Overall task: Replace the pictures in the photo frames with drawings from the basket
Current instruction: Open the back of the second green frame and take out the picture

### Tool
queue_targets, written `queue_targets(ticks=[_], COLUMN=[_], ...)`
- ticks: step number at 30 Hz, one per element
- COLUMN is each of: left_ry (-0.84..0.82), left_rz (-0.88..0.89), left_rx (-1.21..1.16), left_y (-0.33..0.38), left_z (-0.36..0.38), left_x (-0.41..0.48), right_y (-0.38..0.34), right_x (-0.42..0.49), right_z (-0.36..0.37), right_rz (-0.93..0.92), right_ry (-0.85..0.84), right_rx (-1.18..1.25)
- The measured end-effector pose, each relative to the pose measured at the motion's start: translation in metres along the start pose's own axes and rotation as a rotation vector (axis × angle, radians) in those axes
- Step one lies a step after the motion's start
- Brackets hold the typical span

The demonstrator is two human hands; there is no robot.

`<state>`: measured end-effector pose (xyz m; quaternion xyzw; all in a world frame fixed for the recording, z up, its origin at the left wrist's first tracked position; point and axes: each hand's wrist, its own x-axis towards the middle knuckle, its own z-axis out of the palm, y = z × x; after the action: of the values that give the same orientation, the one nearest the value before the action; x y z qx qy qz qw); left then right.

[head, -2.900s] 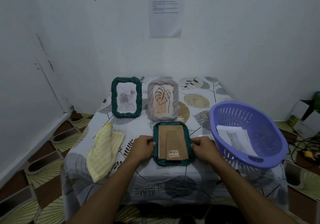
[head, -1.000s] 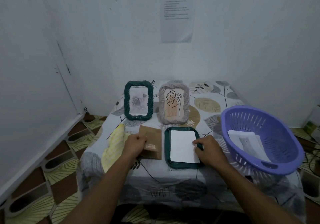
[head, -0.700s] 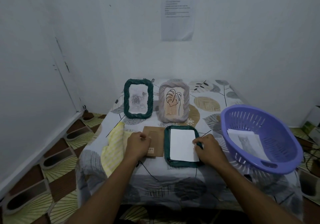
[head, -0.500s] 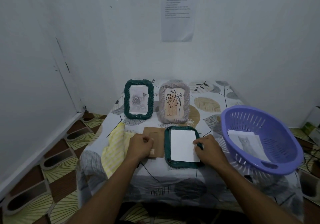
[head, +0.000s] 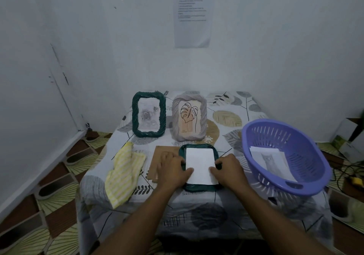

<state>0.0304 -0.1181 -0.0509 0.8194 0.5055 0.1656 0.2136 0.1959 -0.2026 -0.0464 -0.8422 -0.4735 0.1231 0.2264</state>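
Observation:
A dark green frame (head: 199, 148) lies face down at the table's front, its back removed, with a white sheet (head: 201, 163) lying in it. My left hand (head: 173, 169) and my right hand (head: 228, 171) rest on the frame's left and right sides, thumbs touching the sheet's lower edge. The brown backing board (head: 157, 156) lies flat just left of the frame, partly under my left hand. Behind stand a green frame (head: 149, 114) with a grey rose picture and a grey frame (head: 189, 120) with a leaf drawing. The purple basket (head: 307, 176) on the right holds a cat drawing (head: 270, 161).
A yellow striped cloth (head: 124, 173) lies crumpled at the table's (head: 226, 116) front left. White walls close in on the left and back, with a printed sheet (head: 194, 16) taped up. Boxes and cables lie on the patterned floor at right.
My left hand lifted the brown backing off the frame, set it down to the left, then came back to the frame. Both thumbs now press on the white sheet.

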Motion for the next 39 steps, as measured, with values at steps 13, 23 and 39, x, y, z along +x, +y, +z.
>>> queue_targets(ticks=[13,23,39], left_ry=[0.025,0.043,0.049], left_rz=[-0.019,-0.026,-0.059], left_rx=[0.026,0.029,-0.049], left_y=[-0.002,-0.001,0.005], left_z=[0.005,0.006,0.000], left_x=[-0.001,-0.002,-0.002], right_y=[-0.008,-0.004,-0.004], right_x=[0.004,-0.003,-0.001], right_z=[0.006,0.002,0.008], right_rz=[0.158,0.147,0.035], right_ry=[0.112,0.157,0.124], right_rx=[0.198,0.178,0.031])
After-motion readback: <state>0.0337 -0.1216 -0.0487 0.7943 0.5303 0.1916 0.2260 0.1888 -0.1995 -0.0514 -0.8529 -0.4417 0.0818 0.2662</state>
